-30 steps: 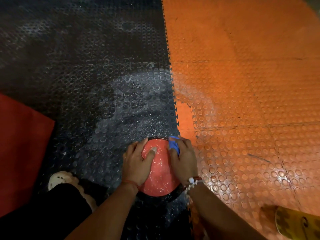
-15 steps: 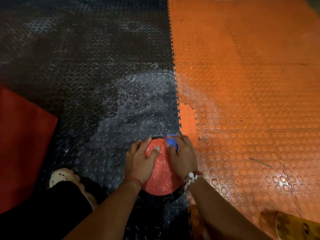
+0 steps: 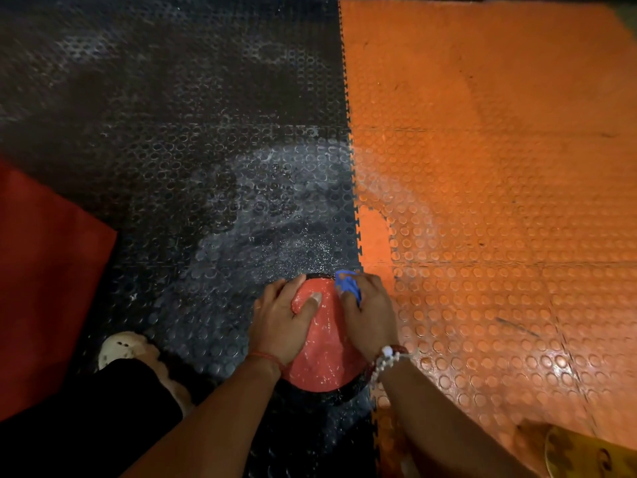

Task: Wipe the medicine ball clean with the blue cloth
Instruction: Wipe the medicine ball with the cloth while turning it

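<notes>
On mat (image 3: 193, 208), medicine ball (image 3: 327, 350) red face up, blue cloth (image 3: 349, 287) touching

Studded floor (image 3: 482, 167), black and orange, under medicine ball (image 3: 325, 355), red mat (image 3: 44, 288).

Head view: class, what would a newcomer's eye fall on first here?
The floor splits sharply: black studded tiles on the left, bright orange tiles on the right. Low at the seam sits the glistening red medicine ball, with the left hand resting on it and the right hand holding the blue cloth against its far right edge.
</notes>
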Action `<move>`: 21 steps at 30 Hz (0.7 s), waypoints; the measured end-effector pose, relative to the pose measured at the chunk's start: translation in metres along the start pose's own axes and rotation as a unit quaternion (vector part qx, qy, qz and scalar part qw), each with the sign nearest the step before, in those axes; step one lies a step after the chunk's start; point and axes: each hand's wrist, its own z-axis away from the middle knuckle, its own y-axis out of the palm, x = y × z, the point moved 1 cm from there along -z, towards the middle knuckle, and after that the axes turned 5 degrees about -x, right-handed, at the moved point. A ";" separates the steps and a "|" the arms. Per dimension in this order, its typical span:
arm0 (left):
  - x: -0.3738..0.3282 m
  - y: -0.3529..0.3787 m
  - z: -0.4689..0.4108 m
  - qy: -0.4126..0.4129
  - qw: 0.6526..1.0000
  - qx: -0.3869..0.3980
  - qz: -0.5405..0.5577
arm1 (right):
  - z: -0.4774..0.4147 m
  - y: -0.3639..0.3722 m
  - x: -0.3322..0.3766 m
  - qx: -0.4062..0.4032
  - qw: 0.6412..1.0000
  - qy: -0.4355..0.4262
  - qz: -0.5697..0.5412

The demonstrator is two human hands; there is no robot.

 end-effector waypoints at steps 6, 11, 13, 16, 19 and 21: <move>-0.008 0.001 0.005 0.000 1.000 -0.008 -0.028 | -0.020 -0.002 -0.036 0.008 0.990 0.136 -0.016; -0.007 0.001 0.001 -0.005 1.000 -0.006 -0.006 | 0.026 -0.010 -0.026 -0.099 0.978 0.179 -0.050; -0.005 0.000 -0.001 -0.003 1.000 -0.010 -0.009 | 0.038 -0.007 0.000 -0.096 0.990 0.096 -0.031; -0.001 -0.002 -0.002 -0.004 1.000 -0.008 -0.001 | 0.020 0.000 0.009 -0.055 0.998 0.021 -0.017; -0.001 -0.001 0.000 -0.013 1.000 -0.013 0.010 | -0.004 -0.002 -0.009 -0.028 0.998 0.060 0.013; -0.005 0.000 0.001 -0.013 1.000 -0.016 0.002 | -0.006 -0.004 -0.022 -0.035 0.994 0.101 0.016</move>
